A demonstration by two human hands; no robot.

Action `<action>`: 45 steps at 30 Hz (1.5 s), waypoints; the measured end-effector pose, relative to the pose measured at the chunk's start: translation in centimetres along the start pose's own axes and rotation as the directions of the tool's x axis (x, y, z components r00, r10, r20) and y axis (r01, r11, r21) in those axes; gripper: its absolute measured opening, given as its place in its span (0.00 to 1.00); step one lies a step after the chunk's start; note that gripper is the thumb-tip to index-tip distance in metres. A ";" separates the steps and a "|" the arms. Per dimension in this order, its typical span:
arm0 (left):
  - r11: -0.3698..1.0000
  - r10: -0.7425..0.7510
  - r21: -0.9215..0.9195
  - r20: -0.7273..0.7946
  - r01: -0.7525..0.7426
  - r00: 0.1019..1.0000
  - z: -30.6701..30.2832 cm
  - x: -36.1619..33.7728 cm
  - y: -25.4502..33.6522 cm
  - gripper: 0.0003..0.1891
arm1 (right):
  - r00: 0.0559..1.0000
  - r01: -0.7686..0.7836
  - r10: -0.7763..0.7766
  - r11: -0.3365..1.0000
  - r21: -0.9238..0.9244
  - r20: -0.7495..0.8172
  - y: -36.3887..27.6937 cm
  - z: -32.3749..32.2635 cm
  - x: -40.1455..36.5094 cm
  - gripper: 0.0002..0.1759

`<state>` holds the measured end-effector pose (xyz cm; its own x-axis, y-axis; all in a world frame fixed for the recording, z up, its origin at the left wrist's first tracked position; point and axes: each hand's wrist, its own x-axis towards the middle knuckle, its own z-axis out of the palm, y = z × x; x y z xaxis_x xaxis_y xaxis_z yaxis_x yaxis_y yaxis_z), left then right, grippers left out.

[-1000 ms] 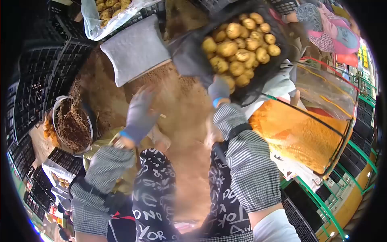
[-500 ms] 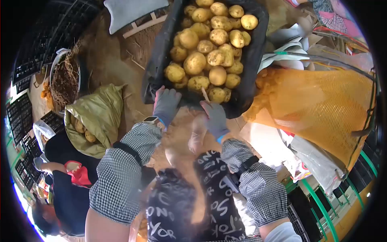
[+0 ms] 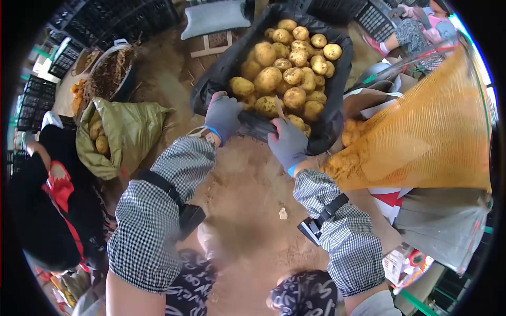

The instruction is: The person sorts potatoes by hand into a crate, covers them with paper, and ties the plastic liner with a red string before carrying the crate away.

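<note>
In the upper centre of the frame, a crate (image 3: pixel 213 87) lined with crinkled black plastic holds rounded, dusty yellow potatoes (image 3: pixel 287 73). The left hand (image 3: pixel 224 116), in a grey knit glove, curls its grip over the near rim. The right hand (image 3: pixel 287 143) clamps the same rim. A coarse orange mesh sack (image 3: pixel 421 142) hangs at right.

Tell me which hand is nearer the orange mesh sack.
Right. The right hand is at the near rim of the potato crate, on the side toward the orange mesh sack; the left hand is farther along that rim, away from it.
</note>
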<state>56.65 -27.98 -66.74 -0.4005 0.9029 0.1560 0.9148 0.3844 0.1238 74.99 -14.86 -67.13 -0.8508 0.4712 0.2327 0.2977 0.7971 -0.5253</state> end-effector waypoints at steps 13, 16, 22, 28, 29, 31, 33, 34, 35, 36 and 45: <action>0.991 -0.133 0.061 0.346 0.119 0.929 -6.7 -23.0 30.0 0.21 | 0.881 0.463 -0.442 0.879 0.115 -0.170 6.1 -9.9 -25.6 0.10; 0.995 0.041 -0.102 0.500 0.012 0.865 -8.9 -28.9 33.3 0.22 | 0.886 0.461 -0.452 0.882 0.096 -0.103 5.7 -12.0 -34.6 0.12; 0.978 0.127 -0.208 0.652 0.016 0.748 -9.9 -29.8 38.0 0.32 | 0.885 0.463 -0.406 0.819 0.339 -0.226 4.8 -17.4 -48.9 0.20; 0.836 -0.010 -0.377 0.715 0.398 0.699 -5.2 -29.6 39.6 0.24 | 0.977 -0.124 0.112 0.991 -0.055 -0.183 11.7 -12.3 -65.9 0.20; 0.730 -0.004 -0.369 0.840 0.575 0.543 -7.3 -28.2 39.2 0.24 | 0.972 -0.207 0.221 0.968 0.144 -0.084 13.3 -9.5 -67.7 0.22; 0.953 0.026 -0.283 0.424 0.105 0.905 -8.4 -28.7 37.3 0.25 | 0.979 -0.193 0.177 0.965 0.178 0.102 14.0 -6.8 -69.3 0.28; 0.972 0.229 0.051 -0.009 -0.228 0.973 -6.2 -29.5 33.4 0.31 | 0.988 0.018 -0.024 0.999 0.045 0.150 12.7 -7.0 -68.5 0.35; 0.982 0.096 -0.180 0.206 -0.059 0.974 -6.4 -28.8 33.2 0.35 | 0.992 0.037 -0.039 0.999 0.016 0.117 11.9 -7.2 -68.3 0.37; 0.994 -0.001 -0.105 0.330 0.038 0.944 -3.9 -27.7 31.8 0.39 | 0.998 -0.050 0.050 0.999 0.002 0.034 11.1 -7.2 -69.1 0.36; 0.930 0.125 -0.367 0.271 -0.017 0.954 -1.7 -27.7 30.6 0.43 | 0.990 -0.139 0.139 0.990 -0.008 -0.038 9.9 -7.4 -71.0 0.35; 0.938 0.227 -0.303 0.170 -0.168 0.959 0.8 -32.2 28.9 0.45 | -0.118 -0.987 0.751 -0.161 -0.006 -0.650 23.0 -15.1 -86.6 0.56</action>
<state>96.04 -45.77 -68.94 -0.1676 0.9858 0.0116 0.9097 0.1501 0.3872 162.01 -31.61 -87.01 0.6055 0.7881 0.1103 0.7945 -0.5908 -0.1403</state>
